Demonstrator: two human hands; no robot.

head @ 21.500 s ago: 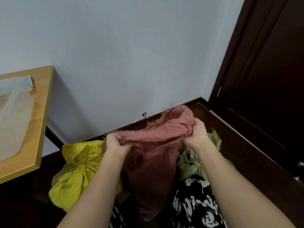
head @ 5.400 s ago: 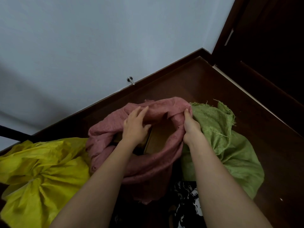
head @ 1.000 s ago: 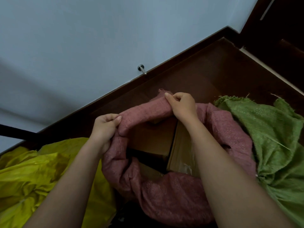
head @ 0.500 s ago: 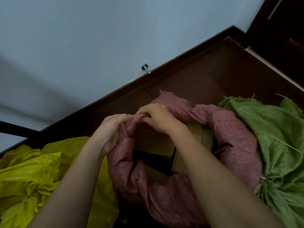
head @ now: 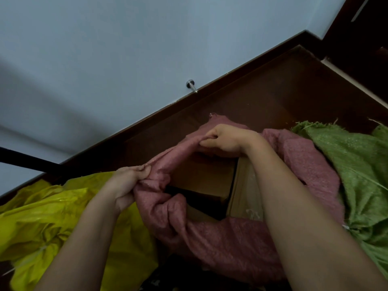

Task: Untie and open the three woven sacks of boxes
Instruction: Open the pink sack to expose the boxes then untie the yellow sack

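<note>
Pink woven sack sits with its mouth open and its rim rolled down. Left hand grips the bunched rim at the near-left edge of the mouth, fingers curled into the fabric. Right hand grips the far rim, fingers curled over it. Between the hands, brown cardboard boxes are exposed inside the sack. Yellow sack lies beside and below the left hand, touching the pink one. Green sack lies to the right of the right forearm, against the pink fabric. Beyond the right hand, a metal door stop projects from the wall above the dark skirting.
</note>
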